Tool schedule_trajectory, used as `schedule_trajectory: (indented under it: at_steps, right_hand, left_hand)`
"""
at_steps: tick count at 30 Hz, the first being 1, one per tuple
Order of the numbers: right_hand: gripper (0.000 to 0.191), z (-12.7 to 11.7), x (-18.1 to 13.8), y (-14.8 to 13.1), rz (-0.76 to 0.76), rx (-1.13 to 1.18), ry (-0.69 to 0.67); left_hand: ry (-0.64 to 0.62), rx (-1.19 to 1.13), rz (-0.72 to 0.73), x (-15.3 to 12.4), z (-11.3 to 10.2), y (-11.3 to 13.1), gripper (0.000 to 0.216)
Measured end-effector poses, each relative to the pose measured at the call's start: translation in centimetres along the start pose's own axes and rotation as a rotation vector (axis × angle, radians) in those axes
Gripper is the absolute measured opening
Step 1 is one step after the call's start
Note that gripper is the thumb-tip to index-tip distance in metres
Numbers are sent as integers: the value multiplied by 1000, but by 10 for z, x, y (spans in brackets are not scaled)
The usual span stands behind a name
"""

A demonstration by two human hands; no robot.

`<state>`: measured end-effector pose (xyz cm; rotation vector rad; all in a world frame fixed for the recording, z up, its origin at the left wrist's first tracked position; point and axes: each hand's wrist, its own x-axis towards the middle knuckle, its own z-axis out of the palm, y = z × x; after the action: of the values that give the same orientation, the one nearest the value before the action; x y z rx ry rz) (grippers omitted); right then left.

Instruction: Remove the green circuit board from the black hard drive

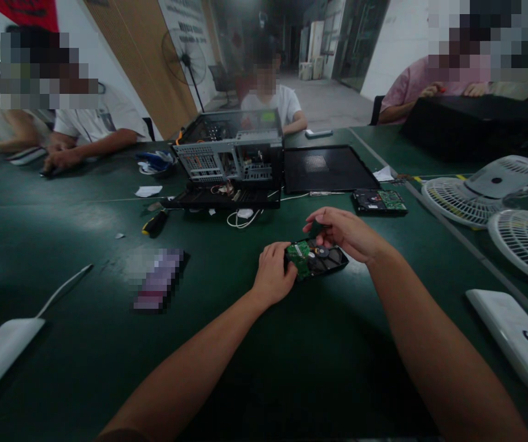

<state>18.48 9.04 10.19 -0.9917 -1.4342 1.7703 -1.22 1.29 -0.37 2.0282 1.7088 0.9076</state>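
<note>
A black hard drive [323,261] with a green circuit board lies board-up on the dark green table [227,344] in front of me. My left hand [274,274] grips its left end, fingers curled round the edge. My right hand [343,232] rests over the drive's far right side, fingers bent and pinched down at the top of it; what the fingertips hold, if anything, is hidden.
An open computer case [231,147] stands farther back, its black side panel [326,167] flat beside it. A second hard drive [379,201] lies at the right. Two white fans [480,190] and a white device [515,337] sit at right. A screwdriver [155,222] lies left. Other people sit around the table.
</note>
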Motion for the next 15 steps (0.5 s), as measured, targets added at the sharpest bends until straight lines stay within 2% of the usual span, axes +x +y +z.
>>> schedule_trajectory:
  at_steps: [9, 15]
  right_hand:
    - [21, 0, -1, 1, 2, 28, -24]
    - [23, -1, 1, 0, -8, -27, 66]
  left_hand:
    - [18, 9, 17, 0, 3, -2, 50]
    - [4, 0, 11, 0, -1, 1, 50]
